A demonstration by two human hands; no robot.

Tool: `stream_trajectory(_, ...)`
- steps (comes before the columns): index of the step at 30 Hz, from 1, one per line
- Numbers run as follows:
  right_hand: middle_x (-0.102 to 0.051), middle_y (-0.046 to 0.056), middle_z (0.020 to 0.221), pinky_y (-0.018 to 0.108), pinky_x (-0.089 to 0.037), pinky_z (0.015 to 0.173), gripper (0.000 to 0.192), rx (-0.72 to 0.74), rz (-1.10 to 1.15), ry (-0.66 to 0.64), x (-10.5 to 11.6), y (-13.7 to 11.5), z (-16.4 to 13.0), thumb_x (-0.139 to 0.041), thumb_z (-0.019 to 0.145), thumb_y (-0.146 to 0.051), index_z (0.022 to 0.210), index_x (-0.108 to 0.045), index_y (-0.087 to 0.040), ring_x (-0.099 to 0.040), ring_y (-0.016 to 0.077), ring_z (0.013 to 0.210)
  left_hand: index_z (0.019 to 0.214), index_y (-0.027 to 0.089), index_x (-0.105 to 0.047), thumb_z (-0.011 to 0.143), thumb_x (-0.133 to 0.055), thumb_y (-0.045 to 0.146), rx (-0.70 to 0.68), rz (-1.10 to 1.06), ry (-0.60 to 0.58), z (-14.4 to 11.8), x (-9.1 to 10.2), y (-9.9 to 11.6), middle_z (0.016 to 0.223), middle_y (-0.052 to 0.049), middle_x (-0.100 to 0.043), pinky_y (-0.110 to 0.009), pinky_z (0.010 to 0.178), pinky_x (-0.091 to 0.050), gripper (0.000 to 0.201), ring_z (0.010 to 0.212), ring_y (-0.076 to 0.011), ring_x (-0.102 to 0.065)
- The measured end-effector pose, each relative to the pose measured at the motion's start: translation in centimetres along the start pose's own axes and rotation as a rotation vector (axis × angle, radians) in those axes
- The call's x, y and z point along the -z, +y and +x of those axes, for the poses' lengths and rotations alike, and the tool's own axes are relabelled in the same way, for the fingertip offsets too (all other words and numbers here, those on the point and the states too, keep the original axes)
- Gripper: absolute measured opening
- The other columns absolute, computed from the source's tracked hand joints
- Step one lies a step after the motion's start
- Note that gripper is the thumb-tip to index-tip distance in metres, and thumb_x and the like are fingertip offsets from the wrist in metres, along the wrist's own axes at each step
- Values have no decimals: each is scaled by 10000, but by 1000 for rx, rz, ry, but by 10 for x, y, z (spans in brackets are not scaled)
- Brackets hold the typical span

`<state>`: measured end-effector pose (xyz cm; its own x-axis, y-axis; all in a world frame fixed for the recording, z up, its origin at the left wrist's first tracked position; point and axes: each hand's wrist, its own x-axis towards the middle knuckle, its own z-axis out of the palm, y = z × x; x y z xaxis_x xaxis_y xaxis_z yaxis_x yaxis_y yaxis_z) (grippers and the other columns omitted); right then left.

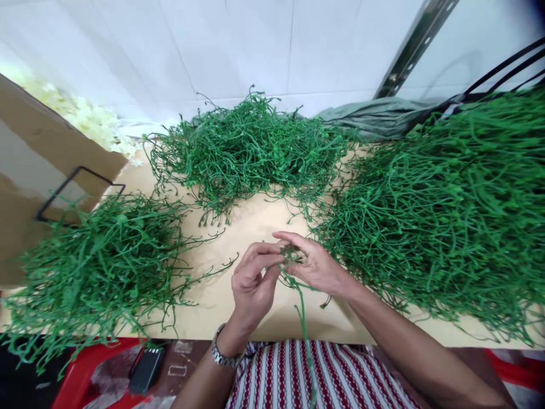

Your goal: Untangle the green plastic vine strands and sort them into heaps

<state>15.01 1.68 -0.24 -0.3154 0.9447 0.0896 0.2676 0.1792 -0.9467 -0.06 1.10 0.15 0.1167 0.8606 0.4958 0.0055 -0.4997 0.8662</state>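
While pinched around one green stem [293, 267], both hands — left hand [252, 282], right hand [317, 264]

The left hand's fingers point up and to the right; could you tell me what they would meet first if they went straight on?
The left hand would meet the green stem cluster pinched between both hands, then almost at once the right hand.

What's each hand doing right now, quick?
Left hand: fingers pinched on the green stem.
Right hand: closed around the same stem's top end.
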Motion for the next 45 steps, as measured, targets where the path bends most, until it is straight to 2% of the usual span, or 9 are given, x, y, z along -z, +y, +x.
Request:
stream_trajectory(7,-586,58,924,310,-431,783,293,190,-222,83,-6,-5,0,-523,770,-105,1052,-551,-180,-527,172,888,891,240,-646,728,-576,12,-91,91,7,-5,0,-2,963,-50,-559,-321,780,-483,289,916,-163,-563)
stream_trajectory(10,-571,68,874,316,-420,736,272,259,-336,154,-7,-6,-1,-490,782,-103,1042,-541,-165,-499,184,831,918,229,-634,748,-574,67,-5,71,49,-5,2,-5,1004,-58,-513,-340,832,-460,242,977,-179,-526)
stream_trajectory(14,-537,53,810,301,-399,696,179,282,-360,190,-7,-3,-1,-506,785,-118,952,-548,-167,-475,179,788,955,198,-607,771,-569,142,145,31,-38,-3,4,-9,1007,-78,-494,-334,840,-444,197,997,-191,-505)
stream_trajectory(18,-538,57,862,296,-400,730,164,284,-296,190,-8,-2,-1,-511,766,-94,909,-534,-170,-484,177,840,886,183,-599,786,-546,158,88,59,-76,-2,4,-12,925,-71,-539,-324,794,-442,116,916,-183,-536)
stream_trajectory(23,-553,46,831,256,-415,677,180,226,-217,114,-8,-5,1,-432,747,-56,871,-497,-171,-515,148,764,819,175,-559,803,-481,117,-4,182,-47,-3,3,-14,776,-43,-561,-278,666,-424,99,753,-153,-536)
stream_trajectory(31,-558,-4,681,206,-370,574,112,129,-308,42,2,-8,10,-461,757,-104,816,-532,-167,-482,106,588,693,180,-439,772,-487,166,365,94,-133,7,11,-5,610,40,-390,-207,504,-319,94,533,-85,-369)
stream_trajectory(38,-596,28,731,215,-355,577,102,51,-399,-89,7,-8,15,-487,817,-205,815,-575,-152,-530,130,652,735,171,-476,758,-530,191,375,225,-138,7,13,-5,574,61,-382,-198,485,-302,62,501,-70,-348)
stream_trajectory(41,-566,15,733,209,-359,569,154,-8,-275,-166,7,-11,15,-473,840,-255,793,-575,-149,-504,117,645,730,156,-544,750,-561,198,332,191,-133,5,15,-6,570,41,-452,-209,508,-331,49,523,-77,-391)
stream_trajectory(45,-552,12,783,209,-401,614,202,-88,38,-258,4,-10,16,-503,831,-327,844,-561,-135,-502,116,715,670,145,-599,672,-656,234,486,-68,-43,6,13,-6,574,12,-546,-214,484,-361,105,506,-84,-439)
